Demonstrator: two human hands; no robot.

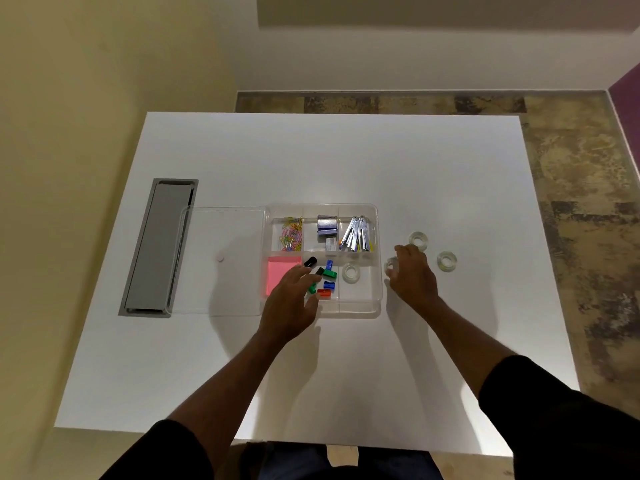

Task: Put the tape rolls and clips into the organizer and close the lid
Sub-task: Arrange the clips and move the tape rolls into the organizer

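Observation:
The clear plastic organizer (378,258) sits mid-table, its clear lid (221,237) swung open flat to the left. One clear tape roll (351,273) lies in its front right compartment. Coloured binder clips (328,276) lie in the front middle compartment. My left hand (291,303) hovers over the clips and the pink notes, fingers spread, holding nothing. Just right of the organizer, my right hand (414,275) closes its fingers on a clear tape roll (391,265). Two more tape rolls (418,240) (446,260) lie on the table beyond that hand.
The organizer's back compartments hold coloured paper clips (292,233), a staple box (327,226) and silver clips (356,233). Pink sticky notes (278,271) fill the front left compartment. A grey cable hatch (159,247) is set into the white table (311,161) at left.

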